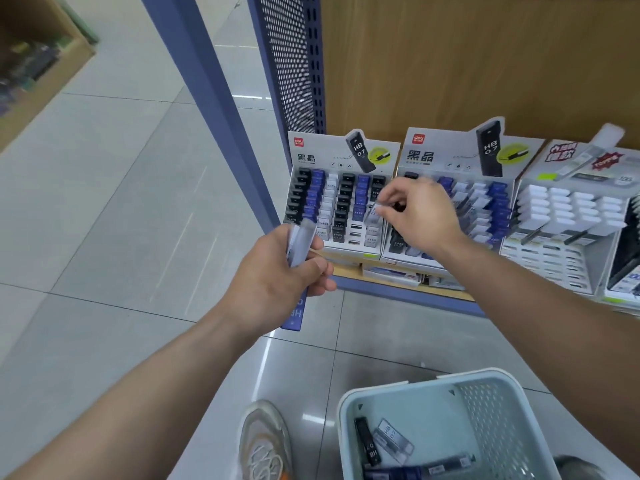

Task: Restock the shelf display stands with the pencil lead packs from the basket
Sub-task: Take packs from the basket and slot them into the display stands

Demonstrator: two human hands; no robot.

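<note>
A clear pack [374, 214] of pencil lead is pinched between the thumb and fingertips of the right hand [426, 216]. It is held tilted over the right-hand columns of the left stand [332, 157], just above the other clear packs there. Whether it already touches its slot cannot be told.

The left hand [277, 282] is closed around a small bundle of packs [303, 240], whose pale ends stick up past the thumb. A blue pack [296, 313] marked HB hangs out below the same fist. This hand is near the front left corner of the left stand, apart from it.

The left stand holds columns of black, blue and clear packs, with a few open slots near its front. Beside it, touching, stands the middle stand [450, 157] with the same header card, partly hidden by the right hand. Further right is a third stand [571, 161] filled with white packs.

All three stands sit on a low shelf [398, 289] with a blue front edge, backed by a wooden board [485, 64] and a blue perforated panel [294, 64].

On the tiled floor [104, 202] below the right forearm is a pale blue basket [491, 427]. In it lie a black pack [367, 441], a clear one [394, 436] and some blurred dark ones. A shoe [265, 445] is just left of the basket.
</note>
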